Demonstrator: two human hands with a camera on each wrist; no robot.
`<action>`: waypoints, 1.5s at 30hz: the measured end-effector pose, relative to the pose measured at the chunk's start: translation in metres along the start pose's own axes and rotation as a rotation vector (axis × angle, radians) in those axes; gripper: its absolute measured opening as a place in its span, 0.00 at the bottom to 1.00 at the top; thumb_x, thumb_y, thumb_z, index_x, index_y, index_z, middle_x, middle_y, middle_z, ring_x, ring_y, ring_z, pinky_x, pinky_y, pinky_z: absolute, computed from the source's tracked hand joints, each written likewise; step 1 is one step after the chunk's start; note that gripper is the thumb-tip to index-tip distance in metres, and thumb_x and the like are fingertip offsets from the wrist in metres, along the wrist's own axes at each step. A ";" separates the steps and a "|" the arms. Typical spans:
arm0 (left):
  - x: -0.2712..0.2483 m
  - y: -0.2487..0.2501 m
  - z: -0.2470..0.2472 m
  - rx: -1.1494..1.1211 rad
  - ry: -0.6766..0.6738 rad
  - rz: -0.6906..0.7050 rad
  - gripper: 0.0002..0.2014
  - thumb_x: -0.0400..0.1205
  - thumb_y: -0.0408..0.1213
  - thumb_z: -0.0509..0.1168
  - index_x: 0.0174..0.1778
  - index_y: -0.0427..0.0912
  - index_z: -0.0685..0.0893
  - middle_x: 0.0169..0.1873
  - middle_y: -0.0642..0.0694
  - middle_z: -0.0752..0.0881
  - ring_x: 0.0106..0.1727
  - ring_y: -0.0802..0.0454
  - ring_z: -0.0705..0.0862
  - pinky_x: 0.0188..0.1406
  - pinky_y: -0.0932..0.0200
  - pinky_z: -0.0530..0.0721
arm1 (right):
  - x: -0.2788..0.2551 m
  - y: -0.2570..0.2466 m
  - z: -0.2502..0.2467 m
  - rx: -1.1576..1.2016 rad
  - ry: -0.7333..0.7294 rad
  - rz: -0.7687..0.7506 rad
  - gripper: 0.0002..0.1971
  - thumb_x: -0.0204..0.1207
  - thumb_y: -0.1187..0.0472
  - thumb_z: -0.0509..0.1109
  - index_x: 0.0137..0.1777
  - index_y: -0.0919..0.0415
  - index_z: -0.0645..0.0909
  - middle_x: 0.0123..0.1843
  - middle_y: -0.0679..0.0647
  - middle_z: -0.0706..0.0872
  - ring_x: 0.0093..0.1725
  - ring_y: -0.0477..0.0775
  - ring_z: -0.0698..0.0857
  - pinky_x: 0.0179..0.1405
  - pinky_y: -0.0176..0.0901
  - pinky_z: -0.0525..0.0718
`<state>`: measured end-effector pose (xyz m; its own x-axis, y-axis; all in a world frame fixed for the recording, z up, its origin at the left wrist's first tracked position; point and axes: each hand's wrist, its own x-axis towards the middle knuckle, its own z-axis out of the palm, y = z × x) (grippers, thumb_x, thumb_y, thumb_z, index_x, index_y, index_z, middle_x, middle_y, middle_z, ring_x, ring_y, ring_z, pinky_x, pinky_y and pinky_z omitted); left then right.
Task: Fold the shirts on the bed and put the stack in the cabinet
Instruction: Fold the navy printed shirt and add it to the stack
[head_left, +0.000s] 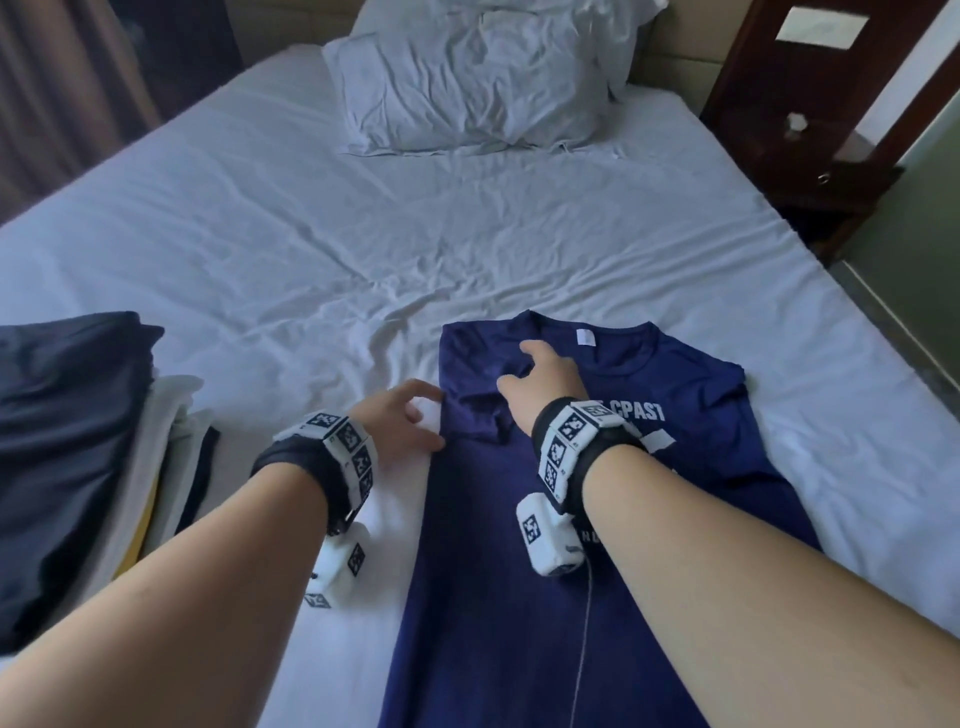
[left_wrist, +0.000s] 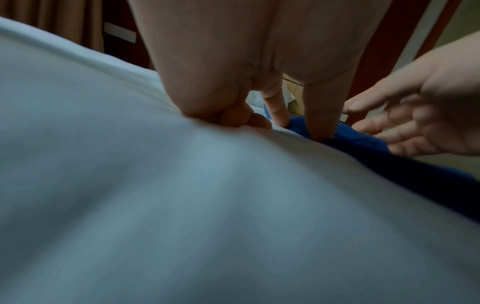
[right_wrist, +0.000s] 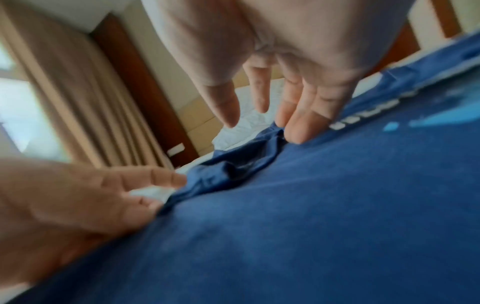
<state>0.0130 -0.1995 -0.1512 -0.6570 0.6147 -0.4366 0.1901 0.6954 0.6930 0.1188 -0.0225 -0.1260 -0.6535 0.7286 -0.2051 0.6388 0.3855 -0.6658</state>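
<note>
White bed (head_left: 467, 234): both hands flatten navy shirt (head_left: 519, 571) (printed)

A bedroom in soft daylight. A wide bed (head_left: 270, 218) with a wrinkled white sheet fills most of the head view and serves as the landmark. At its far end lie two crumpled white pillows (head_left: 467, 83) against a padded beige headboard (head_left: 670, 67). Beyond the bed's far left corner hang beige-brown curtains (head_left: 67, 88), with a dark wooden panel (head_left: 176, 47) just beside them; the right wrist view shows a bright window (right_wrist: 23, 107) behind the curtains. Off the bed's far right corner stands a dark reddish wooden nightstand (head_left: 831, 171) (something small and white sits on top, too blurred to identify). Along the bed's right side runs a greenish wall (head_left: 904, 244).
</note>
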 end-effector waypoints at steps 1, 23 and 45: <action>0.002 -0.001 -0.001 -0.056 -0.014 -0.008 0.28 0.64 0.46 0.83 0.53 0.75 0.79 0.48 0.53 0.77 0.37 0.53 0.79 0.43 0.56 0.79 | 0.001 0.001 -0.001 -0.049 -0.012 -0.021 0.29 0.80 0.51 0.69 0.81 0.41 0.71 0.73 0.55 0.73 0.55 0.61 0.85 0.50 0.45 0.80; 0.001 -0.026 0.026 0.158 0.016 0.307 0.42 0.82 0.25 0.63 0.47 0.95 0.76 0.50 0.62 0.68 0.57 0.56 0.78 0.70 0.61 0.79 | 0.026 -0.006 0.000 -0.031 0.035 -0.019 0.27 0.81 0.57 0.66 0.81 0.44 0.74 0.81 0.54 0.72 0.76 0.62 0.75 0.71 0.46 0.75; 0.002 0.001 -0.001 -0.124 0.028 0.102 0.19 0.77 0.37 0.69 0.56 0.69 0.86 0.45 0.46 0.85 0.40 0.48 0.81 0.41 0.58 0.79 | 0.014 0.002 0.011 -0.682 -0.354 -0.205 0.69 0.55 0.12 0.63 0.89 0.44 0.33 0.90 0.45 0.31 0.89 0.64 0.34 0.87 0.66 0.42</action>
<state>0.0106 -0.1982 -0.1510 -0.6591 0.6682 -0.3451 0.1664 0.5770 0.7996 0.1065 -0.0180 -0.1377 -0.8022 0.4266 -0.4177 0.5246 0.8376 -0.1522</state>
